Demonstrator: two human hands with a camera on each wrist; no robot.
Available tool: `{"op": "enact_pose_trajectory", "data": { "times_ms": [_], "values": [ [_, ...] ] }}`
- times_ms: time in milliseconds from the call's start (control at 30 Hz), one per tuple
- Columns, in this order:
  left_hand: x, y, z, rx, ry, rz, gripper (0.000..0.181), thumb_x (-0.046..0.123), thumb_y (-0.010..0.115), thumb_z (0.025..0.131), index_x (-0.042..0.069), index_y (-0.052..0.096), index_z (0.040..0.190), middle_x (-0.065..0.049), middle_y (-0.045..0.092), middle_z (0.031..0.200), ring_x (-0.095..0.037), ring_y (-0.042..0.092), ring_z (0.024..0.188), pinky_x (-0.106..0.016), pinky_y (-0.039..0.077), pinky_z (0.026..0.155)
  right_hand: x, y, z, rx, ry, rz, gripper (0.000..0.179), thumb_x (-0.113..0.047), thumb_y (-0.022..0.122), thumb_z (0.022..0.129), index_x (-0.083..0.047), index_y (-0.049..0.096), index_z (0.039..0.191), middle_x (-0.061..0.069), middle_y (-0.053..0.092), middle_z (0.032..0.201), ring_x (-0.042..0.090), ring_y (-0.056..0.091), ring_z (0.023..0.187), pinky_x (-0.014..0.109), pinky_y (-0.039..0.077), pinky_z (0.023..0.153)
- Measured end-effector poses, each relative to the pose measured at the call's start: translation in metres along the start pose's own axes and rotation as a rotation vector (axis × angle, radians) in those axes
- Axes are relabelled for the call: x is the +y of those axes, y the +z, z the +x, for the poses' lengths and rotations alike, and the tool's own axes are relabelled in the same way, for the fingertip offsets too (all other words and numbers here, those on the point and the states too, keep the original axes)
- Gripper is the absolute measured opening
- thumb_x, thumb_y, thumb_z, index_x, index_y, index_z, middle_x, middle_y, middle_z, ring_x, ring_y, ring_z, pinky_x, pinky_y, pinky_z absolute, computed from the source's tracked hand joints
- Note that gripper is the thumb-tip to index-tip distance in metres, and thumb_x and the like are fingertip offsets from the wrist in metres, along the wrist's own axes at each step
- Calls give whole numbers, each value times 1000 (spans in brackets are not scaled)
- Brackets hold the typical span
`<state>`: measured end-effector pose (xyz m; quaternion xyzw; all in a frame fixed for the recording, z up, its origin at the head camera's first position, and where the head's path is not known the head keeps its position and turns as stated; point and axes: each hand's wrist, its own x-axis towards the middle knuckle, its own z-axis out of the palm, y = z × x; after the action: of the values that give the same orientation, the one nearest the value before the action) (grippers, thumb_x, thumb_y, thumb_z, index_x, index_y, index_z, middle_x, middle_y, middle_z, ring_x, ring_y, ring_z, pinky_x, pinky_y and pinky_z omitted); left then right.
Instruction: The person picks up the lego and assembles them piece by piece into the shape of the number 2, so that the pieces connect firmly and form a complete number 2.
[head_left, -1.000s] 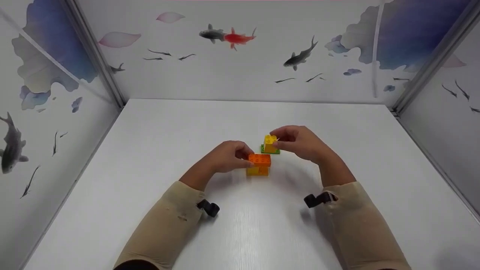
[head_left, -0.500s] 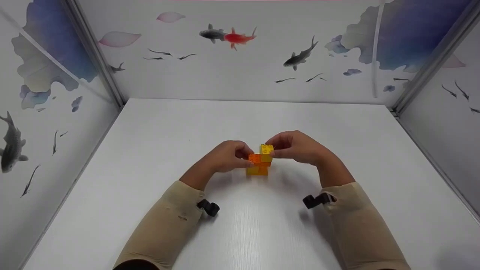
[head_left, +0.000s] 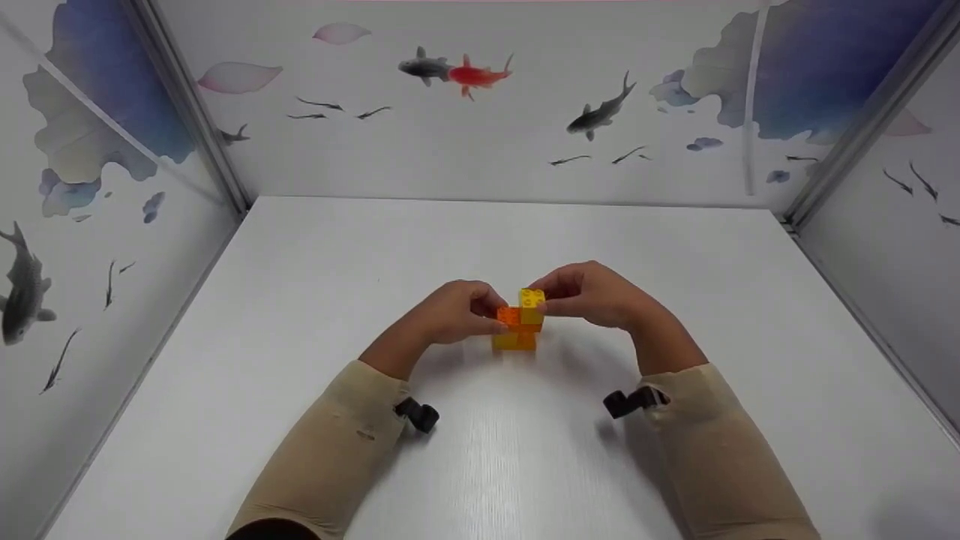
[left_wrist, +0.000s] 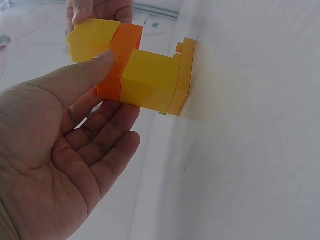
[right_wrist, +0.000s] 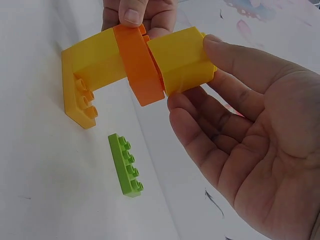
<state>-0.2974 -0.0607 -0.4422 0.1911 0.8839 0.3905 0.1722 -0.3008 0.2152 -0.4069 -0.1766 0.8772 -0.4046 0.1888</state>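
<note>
My left hand (head_left: 456, 312) pinches an orange building brick (head_left: 508, 315) between thumb and fingers. This brick lies across a lower yellow brick (left_wrist: 150, 80), which sits on a flat yellow-orange plate (right_wrist: 76, 107) on the table. At the orange brick's right end, another yellow brick (right_wrist: 182, 59) is gripped by the thumb and fingers of my right hand (head_left: 600, 297). It sits slightly tilted on the orange studs, with a thin gap showing in the right wrist view. A thin green studded plate (right_wrist: 125, 165) lies close by; from the head it is hidden behind the stack.
The white table (head_left: 360, 240) runs back to a wall (head_left: 480, 150) printed with fish and petals. Side panels (head_left: 112, 285) close it in on the left and right. Black camera mounts (head_left: 418, 415) stick out from both sleeves.
From above the green plate, my right hand has brought the yellow brick nearer and left onto the orange brick's right end. In the last half second it shifted only slightly. My left hand stayed put.
</note>
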Motion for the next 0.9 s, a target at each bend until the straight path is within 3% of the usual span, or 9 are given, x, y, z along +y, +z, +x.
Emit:
{"op": "enact_pose_trajectory", "data": {
  "times_ms": [300, 500, 633, 900],
  "values": [
    [0, -1, 2, -1, -23, -4, 27, 31, 84, 94, 23, 74, 118, 5, 73, 115, -19, 67, 109, -37, 59, 107, 3, -1, 2, -11, 38, 9, 31, -25, 81, 98, -23, 75, 128, 1, 76, 128, 25, 69, 115, 43, 59, 109],
    [1, -1, 0, -5, -42, -13, 27, 29, 85, 94, 23, 74, 118, 4, 73, 115, -19, 67, 110, -37, 59, 107, 6, -2, 2, -18, -11, 18, 30, -30, 82, 97, -26, 77, 127, -2, 77, 126, 25, 70, 114, 40, 60, 106],
    [2, -2, 0, -4, -47, -10, 27, 30, 85, 94, 24, 74, 118, 5, 73, 115, -19, 67, 110, -37, 59, 106, 12, -6, 5, 6, -25, 32, 35, -37, 79, 99, -26, 75, 132, -2, 76, 129, 25, 71, 119, 45, 58, 110],
    [3, -1, 2, -10, -56, 3, 28, 32, 84, 94, 24, 73, 118, 5, 72, 115, -19, 66, 110, -36, 58, 106, 28, -8, 14, 132, 106, 73, 42, -42, 73, 102, -21, 70, 139, -1, 73, 132, 28, 69, 119, 53, 54, 114]
  ]
}}
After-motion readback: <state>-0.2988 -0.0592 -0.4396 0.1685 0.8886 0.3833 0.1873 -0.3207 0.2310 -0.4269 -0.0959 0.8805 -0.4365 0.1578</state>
